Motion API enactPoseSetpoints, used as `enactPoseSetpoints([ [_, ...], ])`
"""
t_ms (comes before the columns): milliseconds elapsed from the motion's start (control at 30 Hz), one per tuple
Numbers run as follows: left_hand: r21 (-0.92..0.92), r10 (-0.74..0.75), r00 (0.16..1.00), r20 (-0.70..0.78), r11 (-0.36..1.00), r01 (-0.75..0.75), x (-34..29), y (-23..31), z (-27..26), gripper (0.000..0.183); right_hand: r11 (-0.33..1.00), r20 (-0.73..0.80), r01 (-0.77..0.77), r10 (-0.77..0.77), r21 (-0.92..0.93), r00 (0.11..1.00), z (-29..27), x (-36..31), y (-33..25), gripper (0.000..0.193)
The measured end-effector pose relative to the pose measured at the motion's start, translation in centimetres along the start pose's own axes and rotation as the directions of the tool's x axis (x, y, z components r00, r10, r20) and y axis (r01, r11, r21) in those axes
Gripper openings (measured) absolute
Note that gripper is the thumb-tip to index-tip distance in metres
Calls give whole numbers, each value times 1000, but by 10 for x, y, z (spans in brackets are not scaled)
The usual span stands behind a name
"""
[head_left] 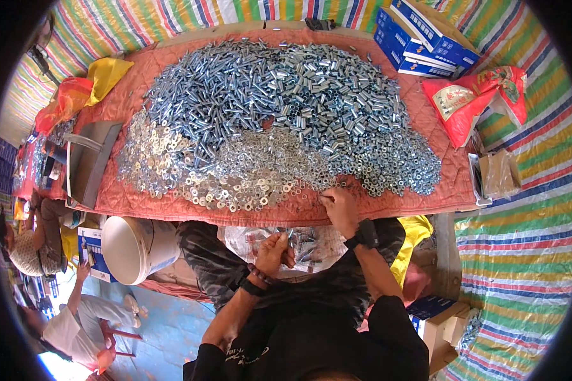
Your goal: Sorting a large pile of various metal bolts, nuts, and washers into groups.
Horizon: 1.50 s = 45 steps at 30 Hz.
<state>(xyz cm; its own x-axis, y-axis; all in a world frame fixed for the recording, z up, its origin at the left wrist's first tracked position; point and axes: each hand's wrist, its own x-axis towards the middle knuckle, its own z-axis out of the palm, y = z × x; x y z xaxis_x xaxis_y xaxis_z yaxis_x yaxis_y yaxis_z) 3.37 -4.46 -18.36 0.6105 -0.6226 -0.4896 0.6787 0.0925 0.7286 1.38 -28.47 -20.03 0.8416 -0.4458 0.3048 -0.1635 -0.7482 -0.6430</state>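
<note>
My left hand is closed above my lap, with the silvery tip of a metal bolt showing at its thumb. At the front edge of the padded red cloth, my right hand has its fingers pinched together. Whatever those fingertips may hold is too small to make out. Just beyond them lie small rings and flat washers, with hex nuts to the right. Farther back are heaped bolts and metal sleeves. Several metal fasteners rest on a white sack over my lap.
A white bucket and a metal scoop-like tray are at the left. Blue boxes, a red bag and an open carton line the right. Other people sit at the lower left.
</note>
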Motion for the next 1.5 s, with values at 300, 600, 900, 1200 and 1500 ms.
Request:
enactPoseSetpoints([
  [300,-27,74,996,49,997,-73,3,10,-4,27,999,11,-36,36,25,999,-9,4,14,16],
  [600,-84,152,986,68,986,-146,2,14,-9,28,994,63,-90,86,66,994,-10,8,-8,13],
  [900,12,176,983,51,984,-177,7,28,1,19,1000,60,-10,12,-24,998,-2,-1,-8,12],
  [1200,52,221,974,47,973,-224,20,15,-4,18,981,98,-26,46,-190,994,2,-4,-23,12],
  [1500,67,232,971,48,970,-235,31,12,-5,19,429,545,-650,354,627,760,-25,0,-51,16],
])
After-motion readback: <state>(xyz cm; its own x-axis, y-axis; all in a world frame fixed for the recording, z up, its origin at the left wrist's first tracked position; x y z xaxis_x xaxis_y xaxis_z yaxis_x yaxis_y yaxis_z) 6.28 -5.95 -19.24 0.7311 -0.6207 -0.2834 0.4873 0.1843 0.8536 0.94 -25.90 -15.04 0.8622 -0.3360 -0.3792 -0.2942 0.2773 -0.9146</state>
